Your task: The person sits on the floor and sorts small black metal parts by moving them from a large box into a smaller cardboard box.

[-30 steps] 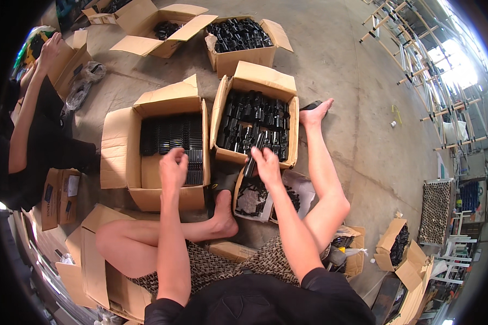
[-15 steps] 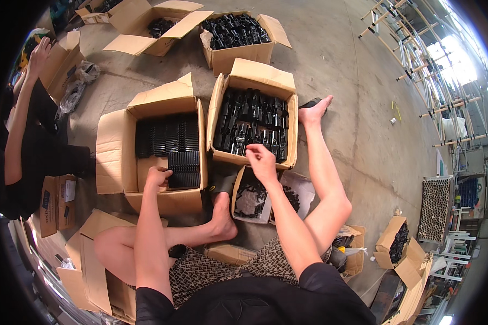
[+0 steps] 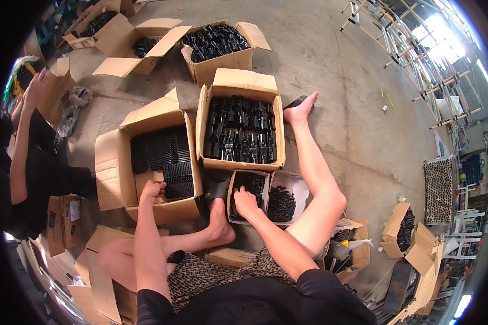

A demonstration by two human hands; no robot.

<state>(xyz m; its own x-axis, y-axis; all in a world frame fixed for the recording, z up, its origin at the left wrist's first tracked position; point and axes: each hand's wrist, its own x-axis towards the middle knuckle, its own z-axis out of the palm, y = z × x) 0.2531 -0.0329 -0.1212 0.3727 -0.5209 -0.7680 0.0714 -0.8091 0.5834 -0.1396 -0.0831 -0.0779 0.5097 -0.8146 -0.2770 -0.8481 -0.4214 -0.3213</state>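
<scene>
My left hand is in the left cardboard box, beside the near stack of thin black plastic pieces. Its fingers are pinched together, and what they hold, if anything, is too small to name. More black pieces stand in tight rows behind it. My right hand reaches down into the left one of two small open boxes, among small black parts. Its fingers are bent and their tips partly hidden. The right-hand small box holds a heap of small black parts.
Beyond the small boxes stands a carton of glossy black fittings. More open cartons with black parts stand farther back. A person's arm shows at left. My bare feet flank the boxes. Pipe frames stand at right.
My right hand has moved from the near side of the fittings carton down into the small left box. My left hand stays beside the near stack. The whole view has shifted slightly.
</scene>
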